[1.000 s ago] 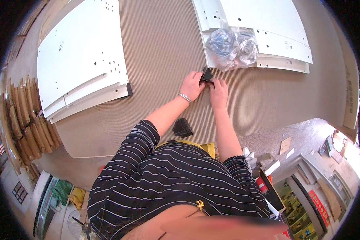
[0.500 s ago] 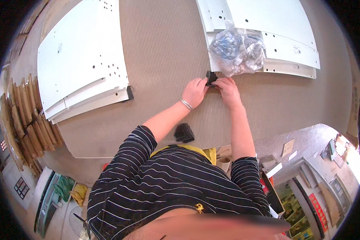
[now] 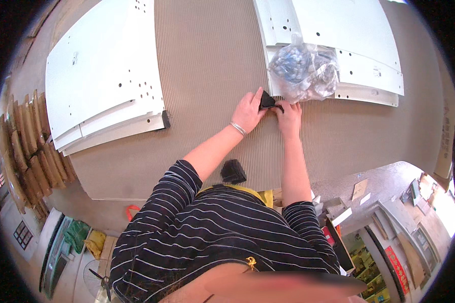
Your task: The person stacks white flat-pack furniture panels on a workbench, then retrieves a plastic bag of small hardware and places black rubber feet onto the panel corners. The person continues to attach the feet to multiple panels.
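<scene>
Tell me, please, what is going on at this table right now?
A person in a striped top has both hands at a small black part on the ribbed brown table. The left hand and right hand pinch it together, beside a clear plastic bag of small fittings lying on white drilled panels.
</scene>
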The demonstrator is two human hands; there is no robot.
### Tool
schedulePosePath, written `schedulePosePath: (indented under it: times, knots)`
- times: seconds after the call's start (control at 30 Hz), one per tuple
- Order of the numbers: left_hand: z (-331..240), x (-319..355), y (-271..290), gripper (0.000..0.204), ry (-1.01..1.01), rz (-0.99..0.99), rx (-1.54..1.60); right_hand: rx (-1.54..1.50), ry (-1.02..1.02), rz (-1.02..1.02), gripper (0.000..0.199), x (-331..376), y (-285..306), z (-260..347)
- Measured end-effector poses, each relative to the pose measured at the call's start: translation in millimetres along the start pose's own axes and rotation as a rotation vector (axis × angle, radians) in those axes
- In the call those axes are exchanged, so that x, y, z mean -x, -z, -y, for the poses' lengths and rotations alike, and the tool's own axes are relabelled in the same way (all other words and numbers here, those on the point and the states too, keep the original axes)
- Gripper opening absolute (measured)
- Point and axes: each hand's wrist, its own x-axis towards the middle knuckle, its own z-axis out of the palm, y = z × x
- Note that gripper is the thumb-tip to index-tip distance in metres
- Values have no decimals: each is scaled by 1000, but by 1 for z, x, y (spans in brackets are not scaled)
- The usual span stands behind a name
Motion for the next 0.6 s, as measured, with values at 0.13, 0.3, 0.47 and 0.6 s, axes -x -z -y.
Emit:
schedulePosePath:
  times: [0.13,0.3,0.47,0.6]
  knots:
    - [0,2,-1,75,-18,-9,-14,81,-164,-232,30,21,-16,18]
    - [1,4,4,67,-4,-54,44,41,-245,-271,25,26,-28,21]
    - [6,7,5,55,-82,-93,18,45,-274,-229,18,20,-25,14]
    - [8,5,3,52,-164,-138,-40,101,-236,-267,16,19,-26,11]
